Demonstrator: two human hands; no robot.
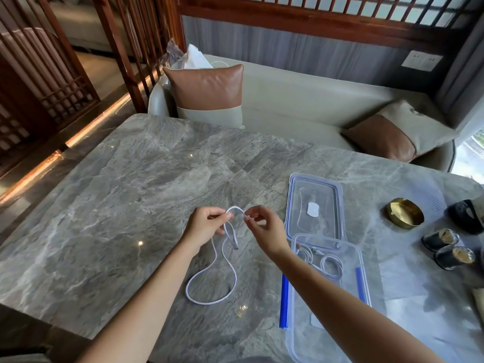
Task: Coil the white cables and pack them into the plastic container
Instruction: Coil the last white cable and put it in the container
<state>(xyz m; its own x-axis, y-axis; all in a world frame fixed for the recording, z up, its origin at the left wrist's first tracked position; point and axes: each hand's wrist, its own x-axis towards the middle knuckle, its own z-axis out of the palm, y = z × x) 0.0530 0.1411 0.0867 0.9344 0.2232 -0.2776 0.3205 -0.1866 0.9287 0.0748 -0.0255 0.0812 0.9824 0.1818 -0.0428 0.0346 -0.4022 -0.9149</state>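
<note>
The plastic container (330, 297) served as the reference point. It stood open on the grey marble desk (117, 205), with blue clasps along its long sides. Inside its far end lay a coiled white cable (330, 264) with a connector beside it; further detail of the contents could not be made out through the clear wall.

The transparent lid (313, 208) lay flat on the desk, directly beyond the container, its near edge touching or overlapping the container's far rim.

To the left of the container, a second white cable (209, 301) lay partly on the desk in a loose loop. Its upper section was raised off the surface and formed a small arch between the two hands.

The left hand (207, 224) was positioned to the left of the lid, fingers closed in a pinch on the left side of the arch. The right hand (264, 226) was positioned between the left hand and the lid, thumb and forefinger pinched on the right side of the arch. One connector end of the cable hung below the arch, between the hands.

To the right of the lid stood a brass bowl (404, 213). Beyond it, at the desk's right edge, were two dark cups (447, 248) and another dark object, only partly visible.
</note>
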